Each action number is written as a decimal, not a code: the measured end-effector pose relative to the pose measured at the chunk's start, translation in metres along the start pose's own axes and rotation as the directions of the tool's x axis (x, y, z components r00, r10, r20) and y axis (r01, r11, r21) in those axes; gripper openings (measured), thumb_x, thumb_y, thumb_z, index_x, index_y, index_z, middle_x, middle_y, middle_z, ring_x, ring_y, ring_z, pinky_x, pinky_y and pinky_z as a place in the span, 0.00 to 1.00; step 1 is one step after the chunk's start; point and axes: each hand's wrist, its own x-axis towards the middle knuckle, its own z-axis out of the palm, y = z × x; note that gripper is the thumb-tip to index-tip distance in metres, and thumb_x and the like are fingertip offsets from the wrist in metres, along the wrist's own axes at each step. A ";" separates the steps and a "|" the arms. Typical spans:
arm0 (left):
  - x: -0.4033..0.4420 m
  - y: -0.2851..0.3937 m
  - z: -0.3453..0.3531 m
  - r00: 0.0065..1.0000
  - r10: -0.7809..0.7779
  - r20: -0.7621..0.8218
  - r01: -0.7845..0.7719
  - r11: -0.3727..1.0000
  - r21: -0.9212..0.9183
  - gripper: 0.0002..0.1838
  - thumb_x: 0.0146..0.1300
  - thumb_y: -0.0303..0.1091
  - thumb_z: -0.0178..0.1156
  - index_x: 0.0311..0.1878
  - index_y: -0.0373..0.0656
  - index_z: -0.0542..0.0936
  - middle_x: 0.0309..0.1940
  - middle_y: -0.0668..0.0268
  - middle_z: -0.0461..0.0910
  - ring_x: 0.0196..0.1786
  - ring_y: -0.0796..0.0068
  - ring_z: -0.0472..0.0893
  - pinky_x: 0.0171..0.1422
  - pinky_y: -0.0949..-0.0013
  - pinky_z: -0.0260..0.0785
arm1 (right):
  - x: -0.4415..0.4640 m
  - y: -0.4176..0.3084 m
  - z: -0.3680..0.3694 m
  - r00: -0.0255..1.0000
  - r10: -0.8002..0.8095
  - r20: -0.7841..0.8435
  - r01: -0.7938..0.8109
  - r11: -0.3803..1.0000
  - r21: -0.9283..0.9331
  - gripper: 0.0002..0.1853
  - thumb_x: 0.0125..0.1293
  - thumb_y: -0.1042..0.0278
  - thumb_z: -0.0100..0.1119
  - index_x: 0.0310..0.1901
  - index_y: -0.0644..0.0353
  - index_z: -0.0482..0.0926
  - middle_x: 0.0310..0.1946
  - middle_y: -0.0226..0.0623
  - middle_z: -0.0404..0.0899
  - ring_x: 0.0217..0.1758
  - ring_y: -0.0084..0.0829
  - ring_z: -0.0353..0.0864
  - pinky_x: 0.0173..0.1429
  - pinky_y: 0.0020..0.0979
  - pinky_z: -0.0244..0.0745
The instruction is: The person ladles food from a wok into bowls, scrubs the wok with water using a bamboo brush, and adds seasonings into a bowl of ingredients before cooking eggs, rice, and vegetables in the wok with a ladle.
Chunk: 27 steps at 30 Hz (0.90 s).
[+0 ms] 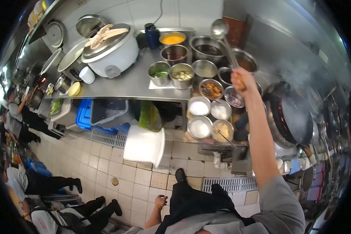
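Observation:
My right hand [243, 82] is wrapped round the wooden handle of a metal ladle [220, 29], raised over the seasoning containers. The ladle's round bowl points to the back, near a large steel pot [207, 47] of dark liquid. Below it stand a bowl of brown chunks [211, 89], a bowl of sliced purplish pieces [234, 97] and several tubs of white powder [199, 107]. To the right of my forearm, a dark wok [296, 117] sits over a glowing burner and smokes. My left hand [161, 201] hangs low beside my body, fingers loosely bent, with nothing visible in it.
A large rice cooker [115, 52] with a cloth on its lid stands on the steel counter [124, 87]. A white stool [144, 146] and a grey bin [110, 111] are below. Several co-workers [23, 181] are at the left. Floor drain grates [232, 185] run nearby.

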 end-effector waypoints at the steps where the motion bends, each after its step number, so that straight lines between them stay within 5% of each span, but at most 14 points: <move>1: 0.000 0.007 -0.002 1.000 -0.022 0.000 0.022 1.000 -0.007 0.24 0.56 0.34 0.66 0.53 0.32 0.73 0.27 0.55 0.80 0.26 0.68 0.81 0.26 0.67 0.75 | 0.033 0.009 0.028 0.998 0.054 0.043 -0.055 0.998 0.009 0.07 0.62 0.73 0.55 0.30 0.56 0.67 0.18 0.27 0.69 0.14 0.18 0.65 0.15 0.22 0.57; 4: -0.005 -0.003 -0.006 0.997 -0.076 -0.003 0.074 0.982 -0.171 0.22 0.56 0.32 0.66 0.53 0.34 0.73 0.29 0.57 0.80 0.24 0.70 0.79 0.25 0.69 0.74 | 0.115 0.038 0.109 0.981 0.150 0.121 -0.141 0.987 -0.083 0.08 0.61 0.72 0.56 0.28 0.56 0.67 0.18 0.26 0.70 0.14 0.17 0.66 0.15 0.22 0.58; 6: -0.047 0.018 -0.009 0.992 -0.077 -0.100 0.071 0.996 -0.061 0.17 0.61 0.38 0.60 0.44 0.32 0.80 0.29 0.59 0.82 0.30 0.71 0.80 0.32 0.69 0.73 | 0.142 0.059 0.158 0.984 0.160 0.075 -0.143 0.970 -0.198 0.07 0.61 0.72 0.55 0.28 0.55 0.67 0.17 0.25 0.70 0.14 0.15 0.66 0.15 0.20 0.58; 7: -0.035 -0.014 -0.016 0.992 -0.117 -0.043 0.111 0.986 -0.122 0.18 0.58 0.35 0.63 0.49 0.35 0.77 0.26 0.59 0.81 0.25 0.70 0.79 0.27 0.68 0.72 | 0.154 0.067 0.174 0.981 0.186 0.063 -0.165 0.955 -0.246 0.07 0.61 0.72 0.55 0.27 0.54 0.67 0.17 0.25 0.70 0.14 0.15 0.66 0.16 0.20 0.59; 8: -0.032 -0.039 -0.020 0.996 0.043 -0.077 -0.014 0.940 0.341 0.19 0.59 0.43 0.59 0.45 0.36 0.81 0.34 0.55 0.84 0.34 0.62 0.83 0.40 0.63 0.75 | 0.164 0.075 0.188 0.976 0.210 0.051 -0.186 0.938 -0.293 0.08 0.61 0.72 0.55 0.27 0.54 0.67 0.16 0.24 0.71 0.14 0.15 0.67 0.16 0.20 0.59; 10: -0.044 -0.062 -0.025 0.970 -0.187 -0.158 0.231 0.914 0.334 0.22 0.59 0.49 0.55 0.43 0.38 0.83 0.40 0.54 0.84 0.42 0.58 0.83 0.51 0.62 0.73 | 0.179 0.086 0.209 0.965 0.263 0.011 -0.242 0.901 -0.361 0.08 0.60 0.72 0.56 0.26 0.53 0.68 0.16 0.24 0.72 0.14 0.15 0.69 0.17 0.19 0.60; 13: -0.035 -0.091 -0.027 0.942 -0.281 -0.181 0.330 0.868 0.371 0.22 0.58 0.48 0.55 0.43 0.38 0.83 0.40 0.53 0.84 0.43 0.57 0.83 0.51 0.62 0.72 | 0.195 0.101 0.226 0.965 0.262 -0.015 -0.244 0.874 -0.421 0.08 0.60 0.72 0.56 0.25 0.52 0.68 0.15 0.24 0.71 0.14 0.15 0.69 0.16 0.19 0.60; 17: -0.004 -0.141 -0.025 0.968 -0.234 -0.091 0.251 0.887 0.388 0.23 0.58 0.48 0.55 0.44 0.38 0.83 0.41 0.53 0.84 0.44 0.56 0.83 0.52 0.61 0.72 | 0.213 0.105 0.233 0.945 0.328 -0.008 -0.325 0.931 -0.165 0.08 0.58 0.76 0.55 0.27 0.57 0.66 0.16 0.27 0.69 0.14 0.19 0.70 0.15 0.19 0.60; 19: -0.005 -0.142 -0.031 0.980 -0.197 -0.042 0.198 0.907 0.372 0.23 0.58 0.48 0.55 0.44 0.38 0.83 0.41 0.53 0.84 0.44 0.55 0.83 0.52 0.61 0.72 | 0.220 0.106 0.224 0.914 0.375 0.151 -0.390 0.917 0.079 0.09 0.59 0.76 0.55 0.27 0.57 0.65 0.16 0.26 0.68 0.14 0.18 0.69 0.15 0.19 0.60; 22: -0.016 -0.087 -0.046 0.992 0.007 -0.126 0.018 0.980 0.198 0.21 0.58 0.46 0.57 0.44 0.37 0.84 0.33 0.55 0.85 0.35 0.60 0.83 0.43 0.62 0.74 | 0.224 0.104 0.215 0.884 0.346 0.313 -0.450 0.808 0.379 0.09 0.60 0.76 0.54 0.27 0.56 0.64 0.16 0.25 0.66 0.14 0.17 0.67 0.15 0.18 0.59; 23: 0.003 -0.099 -0.041 0.992 -0.043 -0.120 0.054 0.994 0.093 0.21 0.58 0.45 0.57 0.43 0.37 0.84 0.31 0.56 0.84 0.32 0.62 0.82 0.39 0.63 0.74 | 0.224 0.103 0.211 0.880 0.323 0.348 -0.461 0.756 0.465 0.09 0.60 0.76 0.53 0.27 0.55 0.64 0.15 0.25 0.66 0.14 0.17 0.67 0.15 0.18 0.58; 25: 0.037 -0.118 -0.030 0.984 -0.143 -0.107 0.130 0.985 -0.117 0.20 0.59 0.44 0.58 0.43 0.36 0.83 0.26 0.59 0.83 0.25 0.68 0.80 0.30 0.66 0.72 | 0.233 0.106 0.200 0.883 0.238 0.405 -0.449 0.680 0.579 0.05 0.66 0.75 0.48 0.37 0.66 0.64 0.17 0.26 0.65 0.13 0.17 0.66 0.14 0.18 0.59; 27: 0.029 -0.087 -0.040 0.984 -0.128 -0.122 0.113 0.986 -0.121 0.18 0.60 0.42 0.58 0.43 0.35 0.83 0.26 0.60 0.82 0.24 0.69 0.80 0.29 0.67 0.72 | 0.233 0.104 0.190 0.880 0.185 0.437 -0.459 0.568 0.683 0.12 0.67 0.75 0.46 0.46 0.73 0.60 0.17 0.27 0.65 0.13 0.18 0.65 0.14 0.19 0.60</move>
